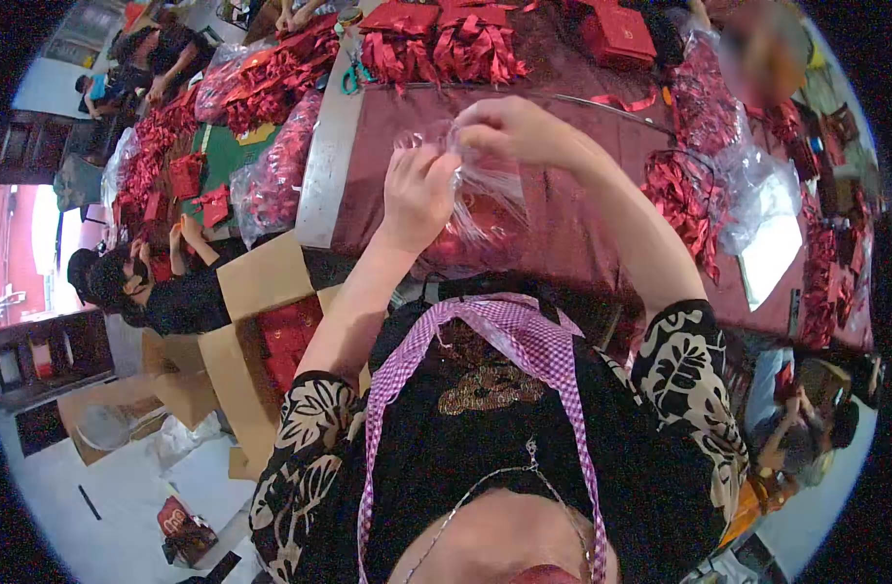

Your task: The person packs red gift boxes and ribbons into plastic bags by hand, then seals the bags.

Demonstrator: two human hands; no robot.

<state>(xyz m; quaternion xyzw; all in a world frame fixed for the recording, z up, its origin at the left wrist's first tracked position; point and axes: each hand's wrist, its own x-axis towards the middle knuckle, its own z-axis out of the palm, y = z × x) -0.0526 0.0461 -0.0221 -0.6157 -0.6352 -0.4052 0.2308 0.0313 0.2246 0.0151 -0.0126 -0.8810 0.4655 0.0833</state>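
My left hand [418, 198] is closed on the gathered neck of a clear plastic bag [490, 200] over the dark red tabletop. Red items [485, 229] show through the bag's lower part. At the bag's top, my right hand [509, 131] has its fingers bent and closed against the plastic, close beside my left hand. Whether anything else is between those fingers is too small to make out.
Red ribboned bundles [475, 44] and teal scissors [353, 78] lie at the table's far side. Filled plastic bags [280, 175] stand left, red ribbons [684, 195] right. An open cardboard box [266, 277] is at lower left. Other people [183, 292] work around.
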